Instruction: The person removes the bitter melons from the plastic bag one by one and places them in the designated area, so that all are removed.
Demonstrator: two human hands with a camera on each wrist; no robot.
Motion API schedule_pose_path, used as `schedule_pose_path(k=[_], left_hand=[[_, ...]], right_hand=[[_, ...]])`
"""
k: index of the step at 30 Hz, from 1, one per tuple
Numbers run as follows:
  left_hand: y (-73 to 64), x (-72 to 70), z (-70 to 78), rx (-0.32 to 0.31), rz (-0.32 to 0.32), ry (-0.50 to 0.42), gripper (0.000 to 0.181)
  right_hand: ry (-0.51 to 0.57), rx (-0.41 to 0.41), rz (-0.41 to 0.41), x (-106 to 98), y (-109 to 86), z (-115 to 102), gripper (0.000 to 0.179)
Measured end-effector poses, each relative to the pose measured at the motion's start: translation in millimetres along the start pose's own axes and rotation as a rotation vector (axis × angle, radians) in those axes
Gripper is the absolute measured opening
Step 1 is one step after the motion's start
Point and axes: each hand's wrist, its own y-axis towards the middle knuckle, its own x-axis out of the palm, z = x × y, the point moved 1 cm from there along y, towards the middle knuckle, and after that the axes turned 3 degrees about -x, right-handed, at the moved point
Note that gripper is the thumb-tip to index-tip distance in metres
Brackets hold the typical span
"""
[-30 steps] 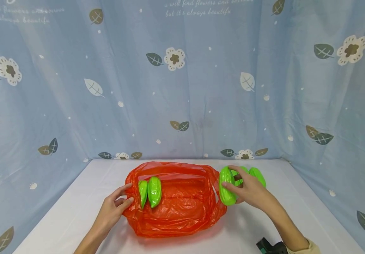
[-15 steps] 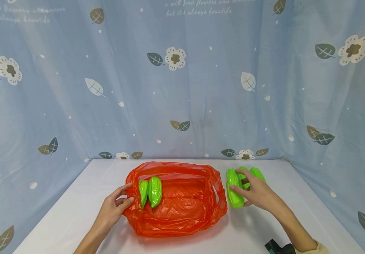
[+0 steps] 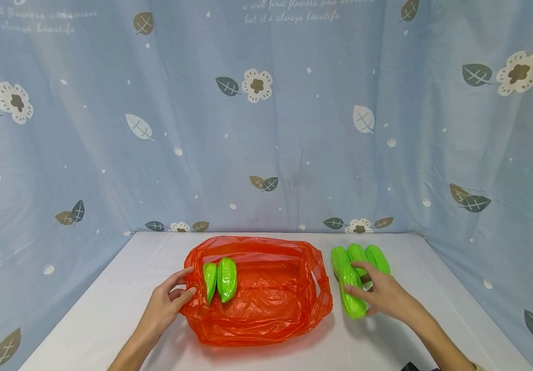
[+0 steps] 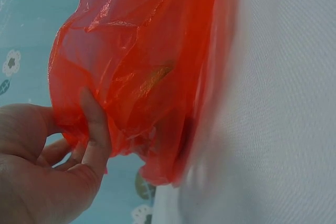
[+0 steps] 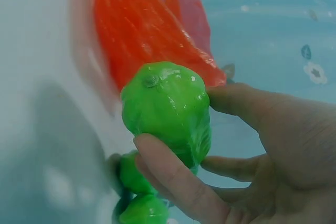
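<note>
A red plastic bag [image 3: 266, 304] lies with its mouth spread wide in the head view. My left hand [image 3: 169, 299] pinches the bag's left edge between thumb and fingers, as the left wrist view also shows. Two glossy green bitter melons [image 3: 226, 281] rest inside, at the bag's left end. Right of the bag, my right hand [image 3: 382, 293] grips a bumpy bitter melon [image 3: 353, 299], thumb on one side and fingers on the other. In the right wrist view the held melon [image 5: 165, 103] is seen end-on. Whether it touches the table cannot be told.
Beyond the held melon, three more bitter melons [image 3: 378, 257] lie side by side on the white tabletop [image 3: 118, 288]. A blue curtain [image 3: 294, 129] printed with flowers and leaves encloses the back and sides. Part of a black device [image 3: 411, 367] shows at the bottom edge.
The right hand has carried its bitter melon away from the bag's right edge, rightward and toward me, uncovering another melon behind. The left hand and the bag have stayed put.
</note>
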Motion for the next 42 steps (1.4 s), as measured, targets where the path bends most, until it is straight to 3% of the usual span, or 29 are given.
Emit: schedule_pose_path(k=[10, 25, 42], left_hand=[[-0.3, -0.1, -1.0, -0.001, -0.002, 0.003, 0.054], [0.2, 0.6, -0.4, -0.019, -0.006, 0.002, 0.055], [-0.2, 1.3, 0.4, -0.022, -0.003, 0.009, 0.054]], right_hand=[[0.021, 0.014, -0.033, 8.1, -1.5, 9.3, 0.076], [0.015, -0.040, -0.082, 14.5, -9.8, 14.0, 0.076], [0.038, 0.031, -0.105, 22.0, -17.6, 21.0, 0.073]])
